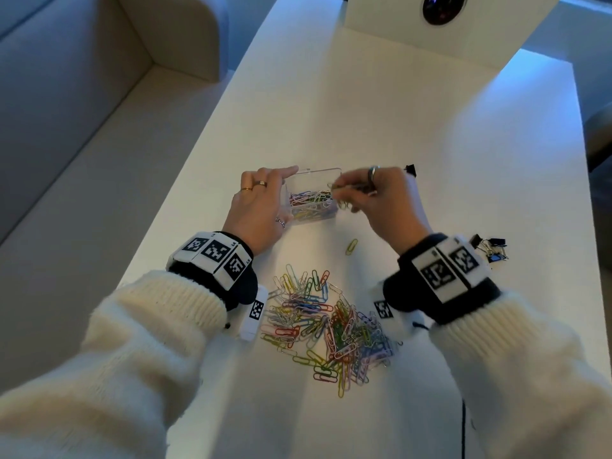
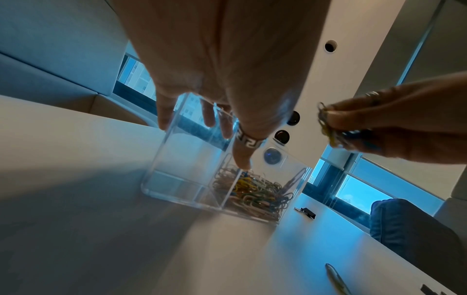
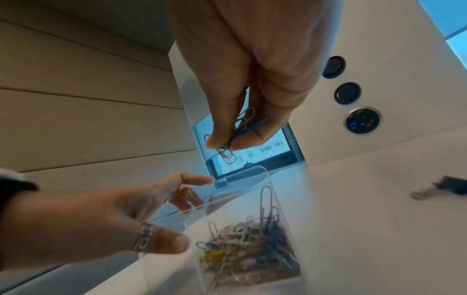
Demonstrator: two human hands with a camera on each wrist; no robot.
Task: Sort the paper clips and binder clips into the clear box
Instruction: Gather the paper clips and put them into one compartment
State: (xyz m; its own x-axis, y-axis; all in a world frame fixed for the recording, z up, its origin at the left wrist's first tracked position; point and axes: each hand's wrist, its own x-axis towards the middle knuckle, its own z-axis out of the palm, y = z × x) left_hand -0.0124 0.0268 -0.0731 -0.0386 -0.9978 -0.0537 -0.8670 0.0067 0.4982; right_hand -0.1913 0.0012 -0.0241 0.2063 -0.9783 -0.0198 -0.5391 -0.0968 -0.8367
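A small clear box [image 1: 318, 173] stands mid-table with two compartments; the right one holds several coloured paper clips [image 2: 255, 191], and the left one looks empty. My left hand [image 1: 278, 197] grips the box's left side, fingers over the far rim and thumb on the near wall. Above the box's right edge, my right hand [image 1: 341, 195] pinches a small bunch of paper clips [image 3: 228, 155]. A big loose pile of paper clips [image 1: 328, 326] lies near me, and one yellow clip [image 1: 351, 247] lies apart. Black binder clips [image 1: 491, 248] sit at the right.
One more binder clip [image 1: 410, 169] lies just behind my right hand. A white panel with round dark sockets [image 1: 443, 8] closes the table's far end. A beige sofa [image 1: 82, 111] runs along the left. A black cable [image 1: 463, 425] hangs at the near edge.
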